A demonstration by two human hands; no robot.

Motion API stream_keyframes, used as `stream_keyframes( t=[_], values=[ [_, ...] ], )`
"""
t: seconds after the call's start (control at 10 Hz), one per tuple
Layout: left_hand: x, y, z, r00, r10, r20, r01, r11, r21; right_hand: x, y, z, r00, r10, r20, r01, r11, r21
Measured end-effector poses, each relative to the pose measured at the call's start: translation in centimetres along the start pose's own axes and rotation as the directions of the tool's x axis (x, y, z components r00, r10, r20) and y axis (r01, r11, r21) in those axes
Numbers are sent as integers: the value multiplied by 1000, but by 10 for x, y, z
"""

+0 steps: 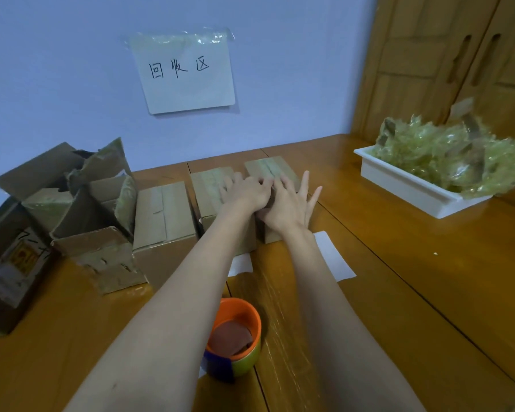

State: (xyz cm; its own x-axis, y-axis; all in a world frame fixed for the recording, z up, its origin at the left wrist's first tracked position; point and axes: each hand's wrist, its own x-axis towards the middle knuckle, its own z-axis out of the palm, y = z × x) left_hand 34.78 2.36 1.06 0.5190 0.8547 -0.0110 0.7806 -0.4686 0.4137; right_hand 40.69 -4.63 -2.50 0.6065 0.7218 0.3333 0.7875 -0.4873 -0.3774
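Observation:
Three taped cardboard boxes stand in a row near the wall: a left box (164, 215), a middle box (207, 185) and a right box (275, 168). Both of my hands lie on top of them. My left hand (244, 193) reaches across the middle box, its fingertips meeting the tape strip on the right box. Whether it pinches the tape is hidden. My right hand (292, 205) rests on the right box with its fingers spread and straight, touching the left hand's fingertips.
Opened, torn boxes (95, 209) pile up at the left. A white tray (405, 185) of crumpled tape sits at the right. An orange cup (235, 337) stands between my forearms, white paper sheets (333, 257) lie under the boxes, and a handwritten sign (185, 72) hangs on the wall.

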Motion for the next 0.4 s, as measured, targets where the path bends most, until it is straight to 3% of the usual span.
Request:
stream_keyframes(
  t=[0.2, 0.3, 0.4],
  values=[
    [-24, 0, -3, 996, 84, 30, -87, 990, 114, 4, 0, -13, 978, -35, 208, 55, 994, -92],
    [-29, 5, 0, 991, 121, -57, -111, 983, 149, 3, 0, -21, 961, -38, 274, 67, 993, -98],
    [-33, 10, 2, 972, 150, -180, -143, 988, 53, 0, 1, -28, 962, -71, 263, 95, 992, -81]
  ],
)
